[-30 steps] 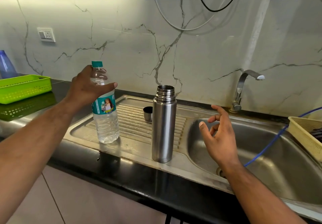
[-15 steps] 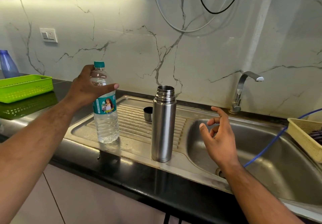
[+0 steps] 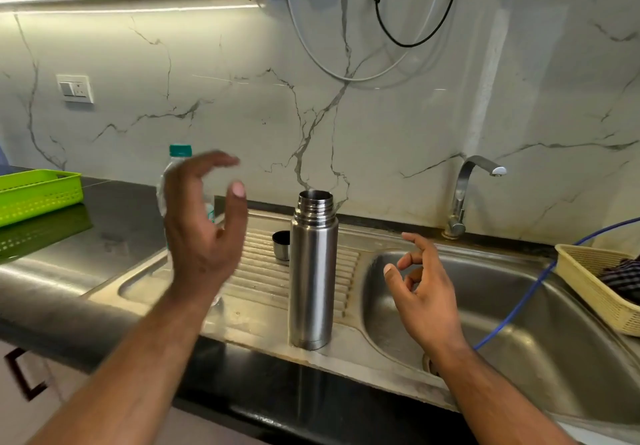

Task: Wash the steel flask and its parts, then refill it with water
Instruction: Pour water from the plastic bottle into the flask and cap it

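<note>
The left hand (image 3: 204,233) has let go of the clear plastic water bottle with the teal cap (image 3: 180,150). Half a second ago its fingers were wrapped round the bottle's shoulder. Now it hovers in front of the bottle with fingers spread and nearly straight, holding nothing, its edges smeared by motion. The bottle stands upright just behind that hand, mostly hidden by it, with the cap on.

The tall brushed-steel cylindrical flask (image 3: 313,271) has not moved. It stands upright between the two hands on the ribbed steel drainboard (image 3: 263,278), near the front edge, touched by neither hand. Its threaded neck is bare and its mouth uncovered. A small steel cup (image 3: 281,245), probably one of its parts, sits just behind it on the left hand's side.

The right hand (image 3: 426,288) stays much as it was, raised over the steel sink basin (image 3: 502,323). Its fingers are loosely curled, its palm is turned toward the flask, and it is empty. The curved steel tap (image 3: 462,195) stands beyond it, and I can see no water coming from it.

With the bottle put down capped, no pouring has begun, so the refill seems still ahead. From here I cannot tell whether the flask has been washed or holds any water. With both hands free on either side of the flask, picking it up looks like the likely next move.
</note>
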The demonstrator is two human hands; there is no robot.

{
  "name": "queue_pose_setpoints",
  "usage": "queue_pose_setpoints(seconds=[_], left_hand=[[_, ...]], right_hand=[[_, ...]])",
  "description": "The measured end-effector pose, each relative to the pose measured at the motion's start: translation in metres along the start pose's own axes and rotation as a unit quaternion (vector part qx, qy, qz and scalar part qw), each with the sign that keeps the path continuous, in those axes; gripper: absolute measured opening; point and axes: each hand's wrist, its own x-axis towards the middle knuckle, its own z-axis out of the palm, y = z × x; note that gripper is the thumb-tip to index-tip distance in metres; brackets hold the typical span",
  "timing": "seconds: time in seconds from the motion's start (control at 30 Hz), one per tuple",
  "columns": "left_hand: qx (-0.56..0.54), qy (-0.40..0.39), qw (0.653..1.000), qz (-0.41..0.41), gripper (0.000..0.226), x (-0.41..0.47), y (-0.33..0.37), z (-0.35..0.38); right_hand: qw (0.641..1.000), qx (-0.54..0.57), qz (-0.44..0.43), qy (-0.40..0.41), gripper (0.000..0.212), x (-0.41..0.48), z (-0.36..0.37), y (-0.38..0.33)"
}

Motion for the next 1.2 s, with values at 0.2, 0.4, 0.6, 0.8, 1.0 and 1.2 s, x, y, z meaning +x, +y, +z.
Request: queue_pose_setpoints(seconds=[0.2,0.4,0.6,0.8,1.0,1.2], left_hand=[[-0.216,-0.126,0.947,-0.203,0.067,-0.062,0.006,0.044],[-0.265,-0.204,0.903,-0.271,0.095,-0.084,-0.007,0.046],[-0.278,-0.263,0.883,-0.272,0.084,-0.091,-0.014,0.046],[-0.267,-0.313,0.864,-0.288,0.089,-0.09,-0.014,0.048],[-0.244,-0.335,0.859,-0.301,0.087,-0.085,-0.005,0.045],[-0.23,-0.32,0.862,-0.318,0.075,-0.087,0.0,0.045]], right_hand=[[0.976,-0.084,0.026,-0.197,0.028,0.045,0.008,-0.014],[0.936,-0.179,0.035,-0.301,0.064,0.104,0.073,0.003],[0.914,-0.183,0.043,-0.36,0.053,0.148,0.164,0.075],[0.954,-0.085,0.078,-0.275,0.038,0.116,0.152,0.036],[0.966,-0.1,0.039,-0.235,0.05,0.12,0.109,-0.004],[0.975,-0.041,-0.007,-0.221,0.064,0.135,0.015,-0.066]])
